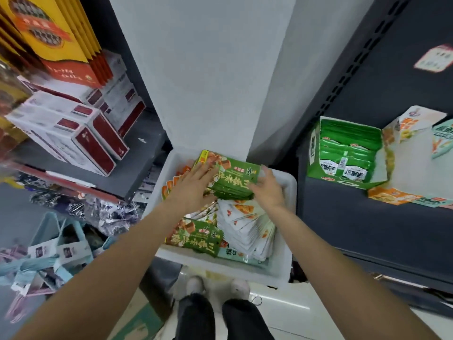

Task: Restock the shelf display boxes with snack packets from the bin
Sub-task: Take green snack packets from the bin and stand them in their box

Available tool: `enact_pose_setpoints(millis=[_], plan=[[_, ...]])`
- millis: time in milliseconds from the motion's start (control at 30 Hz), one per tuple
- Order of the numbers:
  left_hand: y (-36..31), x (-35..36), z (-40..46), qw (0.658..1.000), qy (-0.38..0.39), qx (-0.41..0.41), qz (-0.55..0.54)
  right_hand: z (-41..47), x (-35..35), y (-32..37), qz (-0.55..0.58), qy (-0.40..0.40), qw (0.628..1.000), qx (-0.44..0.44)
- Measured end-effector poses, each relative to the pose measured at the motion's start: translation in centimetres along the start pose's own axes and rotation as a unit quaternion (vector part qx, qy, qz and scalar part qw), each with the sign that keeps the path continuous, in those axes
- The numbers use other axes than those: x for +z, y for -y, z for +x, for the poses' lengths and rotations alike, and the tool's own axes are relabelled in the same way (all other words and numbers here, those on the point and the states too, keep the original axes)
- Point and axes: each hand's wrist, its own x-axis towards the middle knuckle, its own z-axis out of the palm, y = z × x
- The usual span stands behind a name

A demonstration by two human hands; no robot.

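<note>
So the person had both hands down in the white bin [282, 271], working a stack of green snack packets [232, 180] at the far end of it. The left hand [193, 185] lay flat on top with its fingers straight, pressing the stack down. The right hand [268, 186] cupped the stack's right edge, fingers bent round it, so the pile was squeezed between the two.

Handling-wise, these looked like thin foil sachets: light, floppy and pretty slick against each other. A loose bundle like that would probably fan out or shed its middle packets if pinched by one corner. Best bet seemed to be gripping across the short edges with both hands, keeping the stack squared and compressed, thumbs on top.

More packets sat loose in the bin nearer the person, green ones [201, 239] and white ones [247, 227]. The green display box [316, 153] waited on the dark shelf [355, 217] off to the right, already partly filled.
</note>
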Motion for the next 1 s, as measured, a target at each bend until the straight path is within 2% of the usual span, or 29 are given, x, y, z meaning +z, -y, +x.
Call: enact_pose_setpoints(millis=[100,200,300,433,533,667,800,900,1000], plan=[[1.5,0.3,0.6,0.999,0.046,0.017,0.013,0.5,0.9,0.3,0.010,-0.063,0.997,0.045],[2.4,0.2,0.5,0.998,0.031,0.049,-0.019,0.3,1.0,0.4,-0.041,-0.101,0.992,0.057],[2.8,-0.4,0.7,0.996,0.002,0.069,-0.058,-0.3,0.4,0.3,-0.041,-0.133,0.989,0.060],[2.6,-1.2,1.6,0.991,-0.036,0.097,-0.087,-1.8,-0.3,0.1,-0.109,-0.144,0.983,0.023],[1.7,-1.7,2.3,0.986,-0.028,0.138,-0.095,-2.6,-0.2,0.2,-0.170,-0.135,0.976,0.001],[-0.6,-1.6,2.9,0.972,0.008,0.197,-0.129,-3.1,0.4,0.8,-0.118,-0.091,0.988,-0.041],[-1.0,-1.5,2.3,0.972,-0.055,0.134,-0.183,-2.8,1.4,0.5,-0.069,-0.116,0.991,-0.025],[0.5,-1.5,1.4,0.975,-0.073,0.075,-0.198,-2.3,1.8,0.2,-0.013,-0.123,0.991,0.054],[2.4,-1.8,0.6,0.967,-0.096,0.026,-0.236,-1.8,2.3,0.0,-0.005,-0.120,0.988,0.093]])
